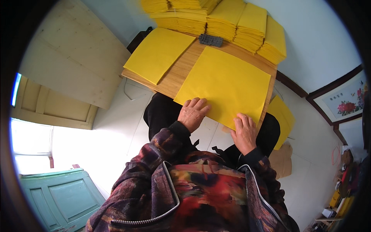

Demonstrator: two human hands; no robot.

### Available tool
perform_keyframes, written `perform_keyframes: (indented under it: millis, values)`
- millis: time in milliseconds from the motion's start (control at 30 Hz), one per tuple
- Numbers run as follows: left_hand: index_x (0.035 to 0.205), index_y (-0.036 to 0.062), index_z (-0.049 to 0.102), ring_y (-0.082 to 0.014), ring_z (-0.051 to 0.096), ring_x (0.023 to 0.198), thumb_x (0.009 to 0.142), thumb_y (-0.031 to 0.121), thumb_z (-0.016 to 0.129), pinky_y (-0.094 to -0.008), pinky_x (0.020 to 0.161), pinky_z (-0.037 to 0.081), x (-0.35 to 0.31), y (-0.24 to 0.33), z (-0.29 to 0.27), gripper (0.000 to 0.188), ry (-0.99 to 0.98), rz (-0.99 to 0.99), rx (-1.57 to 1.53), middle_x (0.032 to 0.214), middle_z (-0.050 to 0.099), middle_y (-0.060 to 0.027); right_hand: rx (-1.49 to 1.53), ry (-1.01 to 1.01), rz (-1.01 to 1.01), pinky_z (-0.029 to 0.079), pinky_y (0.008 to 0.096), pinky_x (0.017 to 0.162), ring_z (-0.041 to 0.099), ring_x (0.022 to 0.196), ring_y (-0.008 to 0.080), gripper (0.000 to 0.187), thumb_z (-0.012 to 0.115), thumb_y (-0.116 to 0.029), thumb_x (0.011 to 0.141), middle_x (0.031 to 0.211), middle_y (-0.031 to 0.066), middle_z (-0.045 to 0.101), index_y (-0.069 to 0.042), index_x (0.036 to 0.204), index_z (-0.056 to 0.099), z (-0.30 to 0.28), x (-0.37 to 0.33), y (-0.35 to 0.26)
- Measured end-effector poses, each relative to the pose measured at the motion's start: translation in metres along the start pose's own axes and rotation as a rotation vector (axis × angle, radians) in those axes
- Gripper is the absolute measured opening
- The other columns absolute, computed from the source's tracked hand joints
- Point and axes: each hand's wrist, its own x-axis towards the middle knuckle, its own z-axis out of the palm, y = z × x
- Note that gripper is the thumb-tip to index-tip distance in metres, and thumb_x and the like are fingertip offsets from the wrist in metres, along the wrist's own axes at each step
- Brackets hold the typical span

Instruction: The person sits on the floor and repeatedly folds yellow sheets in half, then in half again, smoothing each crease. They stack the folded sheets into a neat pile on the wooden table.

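Observation:
A large yellow paper sheet (228,77) lies on the wooden table in front of me, its near edge reaching past the tabletop toward my lap. My left hand (194,113) is at the left part of that near edge, fingers bent together over it. Farther right along the same edge, my right hand (244,131) holds it with the fingers on top and the thumb low by the edge. What lies under the sheet is hidden. To the left rests another flat yellow piece (159,53), apart from both hands.
Tall stacks of yellow sheets (224,19) line the table's back. A dark grey textured block (211,40) sits between them and the sheet. Bare wooden tabletop (181,73) shows in the middle. More yellow material (284,120) and brown paper (281,160) are low on the right.

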Motion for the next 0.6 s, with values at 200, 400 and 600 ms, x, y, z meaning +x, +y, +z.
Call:
perform_keyframes:
  millis: [200,400,600]
  values:
    - [0.109,0.0157,0.065,-0.0262,0.056,0.107,0.080,0.011,0.065,-0.0419,0.088,0.046,0.003,-0.007,-0.013,0.029,-0.012,0.009,-0.124,0.108,0.059,-0.0039,0.061,0.012,0.013,0.046,0.0417,0.084,0.055,0.098,0.0332,0.025,0.069,-0.003,0.076,0.103,0.0125,0.058,-0.001,0.100,0.063,0.001,-0.002,-0.001]
    - [0.095,0.0142,0.068,-0.0265,0.057,0.100,0.080,0.009,0.059,-0.0418,0.083,0.046,0.016,-0.017,-0.012,0.019,-0.060,0.033,-0.185,0.092,0.060,-0.0035,0.095,-0.090,0.097,0.049,0.0422,0.080,0.059,0.092,0.0341,0.008,0.054,0.000,0.081,0.091,0.0141,0.061,-0.001,0.086,0.059,-0.010,0.012,0.002]
    - [0.090,0.0086,0.063,-0.0310,0.057,0.097,0.080,0.010,0.056,-0.0442,0.083,0.046,0.037,-0.019,-0.004,0.013,-0.154,0.042,-0.144,0.091,0.061,-0.0087,0.143,-0.276,0.220,0.049,0.0497,0.074,0.062,0.086,0.0419,0.010,0.052,-0.002,0.080,0.088,0.0227,0.065,0.002,0.087,0.057,-0.014,0.030,0.009]
